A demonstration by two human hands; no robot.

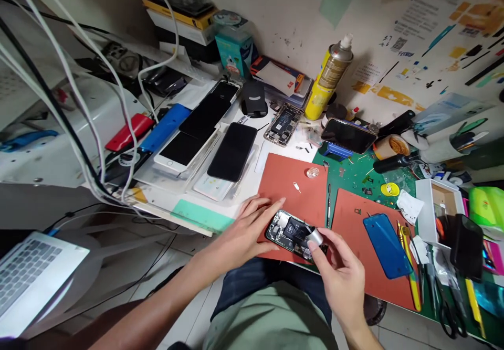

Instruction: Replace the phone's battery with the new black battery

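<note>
An opened phone (289, 230) lies on the brown-red mat near the table's front edge, its black battery and circuit parts exposed. My left hand (252, 224) holds it at its left end, fingers along the far side and thumb at the near edge. Pinched between the thumb and fingers of my right hand (338, 266) is a small silver, curved piece (314, 237), over the phone's right end. What kind of piece it is I cannot make out, and it hides part of the phone. A SIM eject pin (296, 187) rests on the mat beyond.
Several phones, including a black-screened one (232, 151), lie at the left. A yellow spray can (328, 77) stands by the wall. On the right mat lie a blue phone panel (388, 245) and a yellow tool (409, 266); scissors (451, 313) sit farther right. White cables (118, 82) hang at left.
</note>
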